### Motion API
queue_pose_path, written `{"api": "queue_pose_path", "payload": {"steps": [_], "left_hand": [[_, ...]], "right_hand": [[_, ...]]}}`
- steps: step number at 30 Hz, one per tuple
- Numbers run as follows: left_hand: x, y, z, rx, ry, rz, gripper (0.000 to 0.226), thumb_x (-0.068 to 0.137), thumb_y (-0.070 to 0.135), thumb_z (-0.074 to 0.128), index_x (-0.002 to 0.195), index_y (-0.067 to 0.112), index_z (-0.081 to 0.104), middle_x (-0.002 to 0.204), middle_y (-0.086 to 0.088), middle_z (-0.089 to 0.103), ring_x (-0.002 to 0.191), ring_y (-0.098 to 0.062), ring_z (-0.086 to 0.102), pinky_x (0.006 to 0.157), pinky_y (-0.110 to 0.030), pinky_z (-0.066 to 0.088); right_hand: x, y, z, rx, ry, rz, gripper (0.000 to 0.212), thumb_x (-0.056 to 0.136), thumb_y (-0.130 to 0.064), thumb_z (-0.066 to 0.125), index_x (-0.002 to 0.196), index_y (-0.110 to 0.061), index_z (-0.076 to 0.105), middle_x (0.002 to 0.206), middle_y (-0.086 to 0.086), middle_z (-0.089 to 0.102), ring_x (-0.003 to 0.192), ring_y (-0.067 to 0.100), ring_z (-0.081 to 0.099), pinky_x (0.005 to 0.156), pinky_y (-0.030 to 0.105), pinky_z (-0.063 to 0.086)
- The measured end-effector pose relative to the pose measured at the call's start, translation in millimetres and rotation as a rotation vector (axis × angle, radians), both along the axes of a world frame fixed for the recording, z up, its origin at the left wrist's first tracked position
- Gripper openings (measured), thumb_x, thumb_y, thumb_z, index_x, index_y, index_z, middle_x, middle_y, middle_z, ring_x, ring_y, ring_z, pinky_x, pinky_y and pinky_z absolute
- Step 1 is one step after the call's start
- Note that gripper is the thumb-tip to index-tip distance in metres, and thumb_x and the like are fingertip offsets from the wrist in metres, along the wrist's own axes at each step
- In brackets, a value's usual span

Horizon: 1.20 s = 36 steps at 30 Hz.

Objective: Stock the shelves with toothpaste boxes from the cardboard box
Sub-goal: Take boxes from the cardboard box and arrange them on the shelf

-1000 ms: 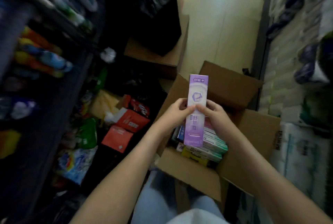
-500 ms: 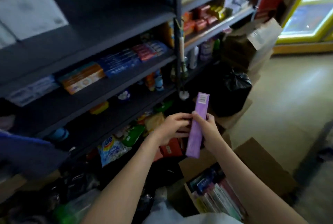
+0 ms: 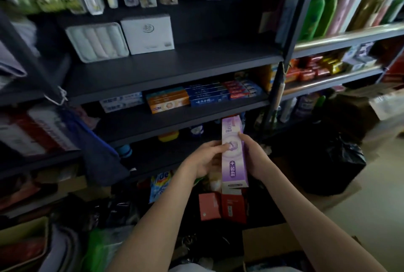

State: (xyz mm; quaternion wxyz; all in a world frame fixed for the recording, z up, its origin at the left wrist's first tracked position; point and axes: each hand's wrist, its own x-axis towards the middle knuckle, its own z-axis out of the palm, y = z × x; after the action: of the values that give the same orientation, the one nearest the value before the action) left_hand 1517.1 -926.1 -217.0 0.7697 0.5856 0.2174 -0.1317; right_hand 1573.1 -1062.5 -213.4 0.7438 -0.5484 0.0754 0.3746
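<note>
Dark grey shelving (image 3: pixel 175 68) is filling most of what I am seeing through the head camera, its boards running from left to right. Pale floor (image 3: pixel 371 206) is showing at the right, with a black bin bag (image 3: pixel 328 162) sitting on it beside the shelf post. Down at the lower edge a flap of the cardboard box (image 3: pixel 273 241) is showing; I cannot tell what is lying inside it. On the middle shelf (image 3: pixel 175 118) a row of toothpaste boxes (image 3: pixel 185 96) is lying flat, side by side, in white, orange, blue and red. Red cartons (image 3: pixel 223 206) are standing low down, under the hands.

Both hands are holding one purple toothpaste box (image 3: pixel 234 156) on end, just below and in front of that middle shelf, its top reaching the shelf's front edge in my view. My left hand (image 3: pixel 205 158) is curling around the box's left side with the thumb pressing on the front face. My right hand (image 3: pixel 253 158) is gripping the right side, fingers wrapping behind it and one fingertip resting on the front.
</note>
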Motion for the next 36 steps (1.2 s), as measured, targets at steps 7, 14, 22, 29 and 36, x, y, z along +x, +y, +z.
{"api": "queue_pose_path", "payload": {"steps": [7, 14, 22, 29, 36], "left_hand": [[5, 22, -7, 0.152, 0.046, 0.177, 0.046, 0.083, 0.033, 0.073, 0.118, 0.007, 0.058, 0.1, -0.012, 0.071, 0.086, -0.025, 0.069, 0.07, -0.034, 0.055], [-2, 49, 0, 0.217, 0.116, -0.064, 0.046, 0.083, 0.035, 0.073, 0.118, 0.009, 0.059, 0.099, -0.011, 0.069, 0.079, -0.023, 0.069, 0.073, -0.038, 0.059], [10, 127, 23, 0.721, 0.06, -0.142, 0.022, 0.084, 0.028, 0.07, 0.101, 0.023, 0.058, 0.094, 0.004, 0.062, 0.084, -0.013, 0.062, 0.069, -0.028, 0.052], [40, 221, -4, 0.83, 0.083, 0.021, 0.03, 0.083, 0.026, 0.072, 0.107, 0.034, 0.055, 0.097, 0.014, 0.06, 0.085, -0.001, 0.057, 0.075, -0.02, 0.045], [84, 297, -118, 0.879, 0.002, 0.267, 0.03, 0.082, 0.021, 0.074, 0.102, 0.04, 0.061, 0.103, 0.012, 0.067, 0.095, -0.009, 0.063, 0.086, -0.027, 0.048]], "right_hand": [[13, 20, -6, -0.177, -0.263, 0.121, 0.031, 0.092, -0.022, 0.059, 0.112, 0.002, 0.064, 0.097, 0.019, 0.071, 0.081, 0.031, 0.068, 0.071, 0.036, 0.054], [26, 43, -18, -0.026, -0.091, -0.041, 0.033, 0.098, -0.018, 0.049, 0.119, 0.007, 0.056, 0.102, 0.021, 0.068, 0.088, 0.034, 0.067, 0.072, 0.042, 0.054], [58, 87, -11, -0.804, -0.948, 0.244, 0.102, 0.078, -0.027, 0.077, 0.151, -0.022, 0.006, 0.153, 0.012, 0.016, 0.14, 0.035, 0.017, 0.11, 0.048, 0.023], [112, 165, -34, -1.061, -1.468, 0.501, 0.06, 0.093, -0.016, 0.05, 0.147, -0.023, 0.026, 0.157, 0.007, 0.013, 0.144, 0.027, 0.009, 0.116, 0.043, 0.013], [158, 248, -147, -0.891, -1.481, 0.521, 0.058, 0.094, -0.017, 0.045, 0.149, -0.017, 0.024, 0.155, 0.001, 0.024, 0.145, 0.019, 0.013, 0.116, 0.035, 0.01]]}}
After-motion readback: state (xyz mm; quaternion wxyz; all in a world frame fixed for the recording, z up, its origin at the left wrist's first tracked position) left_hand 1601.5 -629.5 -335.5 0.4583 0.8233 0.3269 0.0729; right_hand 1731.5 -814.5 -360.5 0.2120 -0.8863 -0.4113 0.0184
